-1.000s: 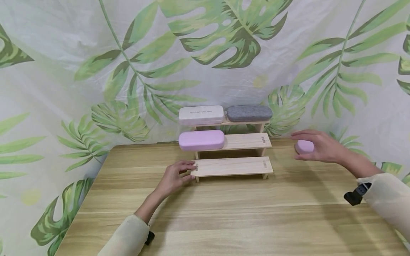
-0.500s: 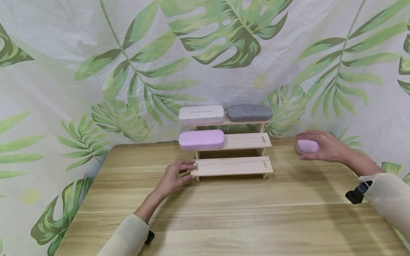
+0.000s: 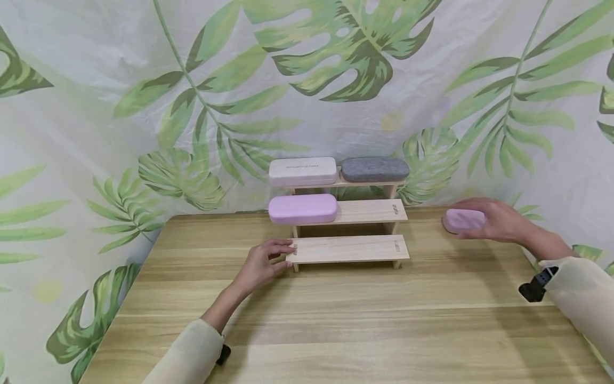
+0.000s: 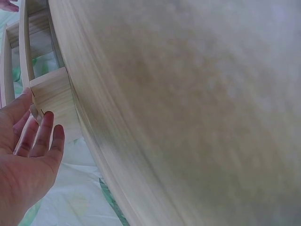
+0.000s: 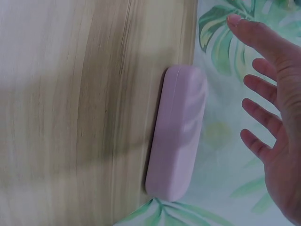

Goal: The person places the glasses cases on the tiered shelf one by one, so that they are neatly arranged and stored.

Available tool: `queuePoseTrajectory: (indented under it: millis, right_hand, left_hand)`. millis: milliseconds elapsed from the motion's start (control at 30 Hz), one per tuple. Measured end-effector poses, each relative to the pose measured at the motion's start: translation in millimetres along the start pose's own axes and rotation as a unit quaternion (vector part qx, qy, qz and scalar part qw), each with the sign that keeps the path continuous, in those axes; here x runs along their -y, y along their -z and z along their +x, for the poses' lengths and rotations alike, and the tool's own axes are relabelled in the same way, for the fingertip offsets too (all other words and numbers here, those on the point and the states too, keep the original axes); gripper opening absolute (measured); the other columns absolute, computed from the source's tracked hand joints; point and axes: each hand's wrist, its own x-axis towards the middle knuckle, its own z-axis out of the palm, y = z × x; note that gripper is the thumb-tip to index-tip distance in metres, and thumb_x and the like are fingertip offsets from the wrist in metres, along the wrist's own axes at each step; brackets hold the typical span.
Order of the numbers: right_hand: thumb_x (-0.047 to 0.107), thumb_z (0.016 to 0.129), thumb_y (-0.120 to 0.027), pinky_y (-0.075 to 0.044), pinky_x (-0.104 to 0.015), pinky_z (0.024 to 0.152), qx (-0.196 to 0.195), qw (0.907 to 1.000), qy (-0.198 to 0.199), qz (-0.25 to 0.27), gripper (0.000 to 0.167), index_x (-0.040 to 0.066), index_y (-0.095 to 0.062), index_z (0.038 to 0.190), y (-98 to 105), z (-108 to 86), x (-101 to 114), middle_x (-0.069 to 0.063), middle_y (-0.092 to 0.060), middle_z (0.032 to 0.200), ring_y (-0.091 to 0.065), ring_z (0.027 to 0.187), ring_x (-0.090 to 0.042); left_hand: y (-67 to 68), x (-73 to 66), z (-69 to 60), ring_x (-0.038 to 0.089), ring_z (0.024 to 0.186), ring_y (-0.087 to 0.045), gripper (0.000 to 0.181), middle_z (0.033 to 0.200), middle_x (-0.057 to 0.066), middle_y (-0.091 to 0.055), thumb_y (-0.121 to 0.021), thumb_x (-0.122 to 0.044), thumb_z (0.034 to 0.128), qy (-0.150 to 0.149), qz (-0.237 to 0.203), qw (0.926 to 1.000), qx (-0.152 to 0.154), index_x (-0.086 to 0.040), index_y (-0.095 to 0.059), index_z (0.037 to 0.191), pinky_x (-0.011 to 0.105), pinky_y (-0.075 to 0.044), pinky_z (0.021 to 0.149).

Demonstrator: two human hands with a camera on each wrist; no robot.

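Observation:
A stepped wooden display stand with three tiers sits at the back of the table. My left hand grips the left end of its lowest tier between thumb and fingers; the left wrist view shows the thumb at the board's edge. A pink glasses case lies on the table to the right of the stand. Above that case hovers my right hand, thumb and fingers spread and apart from it in the right wrist view. Part of the case is hidden by the hand in the head view.
A white glasses case and a grey one rest on the top tier. A lilac glasses case occupies the left half of the middle tier. A leaf-patterned cloth hangs behind the table.
My right hand has shifted a little to the right over the pink glasses case, so more of the case shows. My left hand stays on the stand.

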Motion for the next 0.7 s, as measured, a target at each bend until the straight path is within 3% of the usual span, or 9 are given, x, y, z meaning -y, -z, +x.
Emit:
queuePoseTrajectory:
  millis: [200,300,700]
  right_hand:
    - [0.033,0.069,-0.101,-0.048,-0.018,0.092,0.000,0.9999,0.010,-0.004,0.069,0.014,-0.075,0.129,-1.4,-3.8,-10.1,-0.009,-0.076,0.127,-0.069,0.117,-0.035]
    - [0.033,0.069,-0.101,-0.048,-0.021,0.091,0.002,1.0000,-0.004,0.002,0.068,0.013,-0.075,0.130,-1.7,-5.4,-13.1,-0.008,-0.076,0.127,-0.068,0.117,-0.036]
    - [0.032,0.069,-0.099,-0.054,-0.059,0.092,0.014,0.9988,-0.047,0.005,0.073,0.004,-0.072,0.131,-7.8,-12.9,-29.5,-0.021,-0.073,0.127,-0.065,0.118,-0.047]
  left_hand:
    - [0.0,0.0,-0.6,0.038,0.125,-0.067,0.034,0.137,0.017,-0.069,-0.085,0.003,0.0864,-0.001,0.006,1.0000,-0.001,0.001,-0.078,0.119,0.046,-0.062,0.103]
    - [0.3,-0.3,-0.9,0.038,0.125,-0.067,0.033,0.137,0.016,-0.069,-0.085,0.003,0.0869,0.004,0.007,1.0000,0.001,0.000,-0.078,0.119,0.046,-0.061,0.104]
    - [0.6,-1.3,-0.1,0.036,0.125,-0.067,0.033,0.137,0.015,-0.069,-0.084,0.002,0.0882,0.014,0.003,0.9999,0.003,-0.001,-0.078,0.121,0.045,-0.062,0.104]
